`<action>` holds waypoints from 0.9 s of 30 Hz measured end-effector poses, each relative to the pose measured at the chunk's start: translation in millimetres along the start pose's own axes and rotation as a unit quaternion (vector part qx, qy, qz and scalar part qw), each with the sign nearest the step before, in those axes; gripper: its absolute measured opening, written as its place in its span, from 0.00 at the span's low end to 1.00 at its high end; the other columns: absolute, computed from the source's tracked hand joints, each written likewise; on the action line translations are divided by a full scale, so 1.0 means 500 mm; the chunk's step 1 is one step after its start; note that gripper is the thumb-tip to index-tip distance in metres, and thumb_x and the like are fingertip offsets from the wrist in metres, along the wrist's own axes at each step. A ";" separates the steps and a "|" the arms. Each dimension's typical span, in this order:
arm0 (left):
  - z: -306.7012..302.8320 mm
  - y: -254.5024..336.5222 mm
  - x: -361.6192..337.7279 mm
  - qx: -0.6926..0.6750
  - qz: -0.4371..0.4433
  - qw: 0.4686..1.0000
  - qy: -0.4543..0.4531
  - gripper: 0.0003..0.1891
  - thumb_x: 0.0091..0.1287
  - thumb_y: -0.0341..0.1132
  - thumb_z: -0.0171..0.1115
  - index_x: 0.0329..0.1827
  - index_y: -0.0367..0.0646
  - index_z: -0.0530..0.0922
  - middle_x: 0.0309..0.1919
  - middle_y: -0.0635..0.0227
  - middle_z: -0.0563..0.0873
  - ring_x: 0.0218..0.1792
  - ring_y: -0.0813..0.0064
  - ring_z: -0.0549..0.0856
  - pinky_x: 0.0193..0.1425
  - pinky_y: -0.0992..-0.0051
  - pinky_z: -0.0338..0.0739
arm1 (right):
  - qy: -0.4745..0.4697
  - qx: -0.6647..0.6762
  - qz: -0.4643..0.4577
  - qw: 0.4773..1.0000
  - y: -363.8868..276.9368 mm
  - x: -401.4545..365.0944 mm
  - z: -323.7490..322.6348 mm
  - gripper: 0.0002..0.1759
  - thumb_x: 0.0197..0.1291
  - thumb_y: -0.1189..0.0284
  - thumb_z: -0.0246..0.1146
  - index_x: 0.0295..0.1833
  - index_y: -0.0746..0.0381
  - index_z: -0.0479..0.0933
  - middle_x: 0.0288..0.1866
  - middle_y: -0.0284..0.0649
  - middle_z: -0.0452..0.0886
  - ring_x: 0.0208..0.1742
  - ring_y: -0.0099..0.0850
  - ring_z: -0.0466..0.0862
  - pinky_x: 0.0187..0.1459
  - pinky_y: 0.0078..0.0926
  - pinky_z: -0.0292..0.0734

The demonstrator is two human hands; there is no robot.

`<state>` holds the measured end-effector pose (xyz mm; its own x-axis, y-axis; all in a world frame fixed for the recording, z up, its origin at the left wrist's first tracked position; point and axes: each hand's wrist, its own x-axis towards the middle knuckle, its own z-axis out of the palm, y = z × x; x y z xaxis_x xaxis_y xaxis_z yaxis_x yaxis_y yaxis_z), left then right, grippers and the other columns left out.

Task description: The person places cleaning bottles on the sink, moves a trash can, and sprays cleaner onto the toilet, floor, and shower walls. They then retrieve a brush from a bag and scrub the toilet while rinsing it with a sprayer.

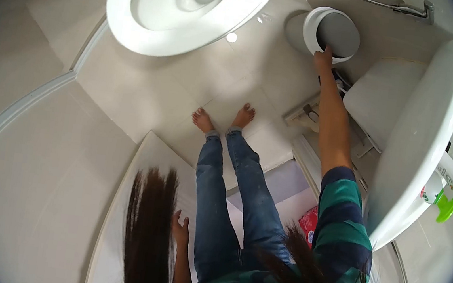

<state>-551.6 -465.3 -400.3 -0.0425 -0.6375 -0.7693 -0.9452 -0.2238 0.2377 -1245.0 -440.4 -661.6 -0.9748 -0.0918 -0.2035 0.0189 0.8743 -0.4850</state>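
One white cylindrical bin (308, 32) with a flat, round grey lid (341, 34) stands just to the right of the white oval-seated toilet (120, 8), on the pale tiled floor (170, 89). The right hand (322, 59) reaches out to it, fingers partly bent at the edge of the lid nearest the person; whether they pinch that edge or only touch it, I cannot tell. Well apart from the toilet, on the person's side of it, the left hand (180, 229) hangs beside the leg with fingers loosely spread, and it appears to hold nothing. Judging by its thin, smooth look, the lid is probably light and fairly stiff, more likely plastic than metal, and unlikely to break, though a damp fingertip could slide on it. Its rim gives the surest hold, thumb above and fingers beneath, since the flat face offers nothing to grip. The bin itself looks light enough to tip or skid if the lid is pulled sideways; for moving the whole bin, its white upper rim seems the better hold.
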 end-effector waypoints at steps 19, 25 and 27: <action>0.002 -0.059 -0.049 -0.099 -0.084 0.991 -0.024 0.16 0.62 0.31 0.59 0.52 0.36 0.76 0.46 0.62 0.80 0.49 0.70 0.78 0.54 0.73 0.72 | 0.003 0.659 0.384 0.647 0.082 0.011 0.100 0.31 0.54 0.67 0.59 0.60 0.66 0.57 0.62 0.53 0.62 0.55 0.55 0.72 0.45 0.58 0.77; -0.053 -0.164 -0.146 -0.026 -0.061 0.998 0.000 0.13 0.63 0.28 0.58 0.49 0.35 0.76 0.45 0.63 0.80 0.49 0.71 0.78 0.53 0.75 0.73 | 0.061 0.619 0.424 0.658 0.020 -0.040 0.061 0.29 0.59 0.69 0.54 0.64 0.66 0.55 0.63 0.53 0.61 0.56 0.55 0.71 0.47 0.63 0.75; -0.065 -0.192 -0.161 -0.104 -0.067 0.992 0.012 0.13 0.63 0.28 0.58 0.49 0.34 0.76 0.44 0.63 0.80 0.48 0.71 0.78 0.53 0.75 0.73 | 0.147 0.638 0.436 0.617 -0.014 -0.031 0.040 0.29 0.60 0.70 0.54 0.65 0.66 0.54 0.64 0.52 0.60 0.56 0.55 0.71 0.47 0.63 0.75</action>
<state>-446.6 -416.7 -342.0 0.0896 -0.6085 -0.7885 -0.8548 -0.4533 0.2527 -1225.3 -454.6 -672.2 -0.4650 0.4035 -0.7880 0.5410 -0.5751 -0.6137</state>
